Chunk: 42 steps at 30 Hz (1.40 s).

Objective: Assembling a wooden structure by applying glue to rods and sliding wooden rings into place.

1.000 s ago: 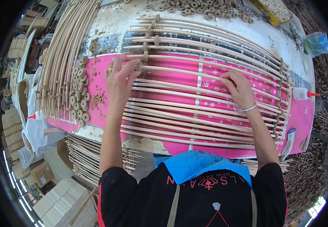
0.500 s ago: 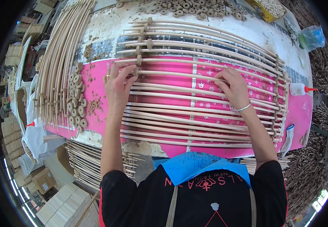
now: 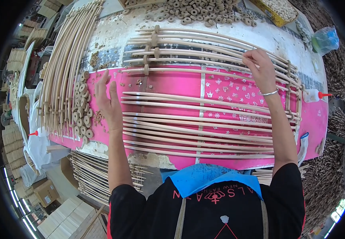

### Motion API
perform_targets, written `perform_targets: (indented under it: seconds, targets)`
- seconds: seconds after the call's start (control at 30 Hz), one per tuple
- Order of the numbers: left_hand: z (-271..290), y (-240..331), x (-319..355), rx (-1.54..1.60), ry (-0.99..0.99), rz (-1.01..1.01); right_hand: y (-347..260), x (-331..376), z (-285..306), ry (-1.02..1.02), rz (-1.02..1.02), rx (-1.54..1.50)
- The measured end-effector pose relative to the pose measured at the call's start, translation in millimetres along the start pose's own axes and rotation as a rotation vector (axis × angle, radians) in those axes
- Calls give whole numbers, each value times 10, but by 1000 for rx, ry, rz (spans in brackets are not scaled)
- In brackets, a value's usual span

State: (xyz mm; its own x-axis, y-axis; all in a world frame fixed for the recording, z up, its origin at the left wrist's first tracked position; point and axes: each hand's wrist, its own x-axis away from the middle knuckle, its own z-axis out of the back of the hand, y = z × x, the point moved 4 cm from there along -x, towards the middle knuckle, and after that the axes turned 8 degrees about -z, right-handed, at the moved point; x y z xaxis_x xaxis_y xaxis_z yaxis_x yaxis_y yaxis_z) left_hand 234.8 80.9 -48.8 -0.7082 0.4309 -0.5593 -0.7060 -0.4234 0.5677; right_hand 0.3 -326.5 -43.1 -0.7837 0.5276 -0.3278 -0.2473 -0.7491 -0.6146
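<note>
My left hand [image 3: 108,99] is open over the pink sheet [image 3: 176,85], thumb and fingers apart with nothing between them. Just left of it lies a pile of brown wooden rings [image 3: 77,113]. Farther right, my right hand [image 3: 262,69] is closed in a pinch at the upper group of pale wooden rods, seemingly on one wooden rod [image 3: 220,48]; the fingers partly hide the grip. Brown rings [image 3: 156,52] sit around the left ends of several upper rods. Nearer to me, separate rods [image 3: 164,116] lie side by side, without rings at their left ends.
A bundle of ringed rods [image 3: 61,67] rests at the table's left. More loose rings [image 3: 198,12] are heaped at the back, beside a yellow container [image 3: 276,14]. At the right are a white bottle with red tip [image 3: 311,95] and a green-and-clear plastic bag [image 3: 325,41].
My left hand has let go of the rod and ring and moved left, opening. My right hand has moved up and right; the rod that lay between both hands has left the middle gap.
</note>
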Motion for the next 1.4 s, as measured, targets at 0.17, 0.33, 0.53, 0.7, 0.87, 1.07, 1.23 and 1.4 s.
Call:
perform_targets:
  seconds: [0.17, 0.33, 0.53, 0.7, 0.87, 1.07, 1.23, 1.4]
  targets:
    - [0, -196, 107, 29, 1, 59, 235, -82, -116, -30, -20, 19]
    - [126, -348, 120, -6, 24, 114, 280, -135, -203, -65, -23, 69]
    - [385, -781, -45, -84, 137, 120, 381, -187, -208, -147, -98, 1]
    - [637, -1372, -279, -342, 122, 140, 480, -186, -250, -237, -182, -125]
    - [457, -1586, -568, -676, -177, 129, 368, -125, -153, -160, -124, -61]
    - [450, -1645, -680, -900, -235, -46, -273, 171, -7, -75, 43, 15]
    - [444, -1485, -574, -477, -61, -6, -533, 621, -240, -391, 74, -31]
    - [158, -843, -266, -52, -30, 98, -578, 822, -321, -505, -55, -5]
